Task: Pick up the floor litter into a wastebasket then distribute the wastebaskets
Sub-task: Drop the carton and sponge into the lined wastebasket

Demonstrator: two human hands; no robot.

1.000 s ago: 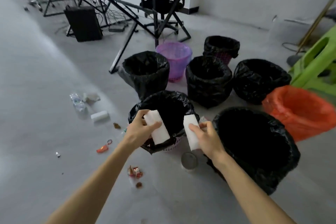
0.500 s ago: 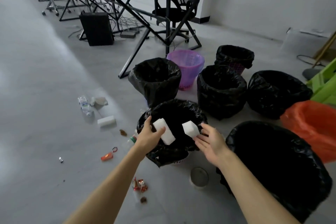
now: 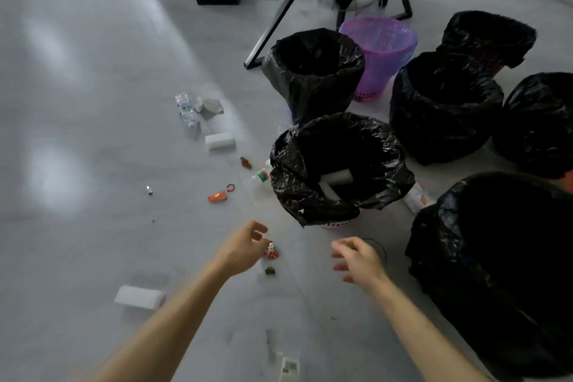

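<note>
left hand (image 3: 243, 246) grip loose and empty, right by the red wrapper (image 3: 272, 253) on the floor (image 3: 93, 149) | right hand (image 3: 356, 257) grip open, fingers spread | two white foam blocks (image 3: 336, 178) lying inside the middle black-bagged wastebasket (image 3: 288, 152) | another white block (image 3: 139, 297) loose on floor

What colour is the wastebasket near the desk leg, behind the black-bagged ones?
The wastebasket is purple, clearest in the head view.

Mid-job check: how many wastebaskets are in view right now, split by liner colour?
Black-lined wastebaskets: 6
Purple wastebasket: 1
Total: 7
A dim sliver at the right edge is too small to tell, so it is not counted.
</note>
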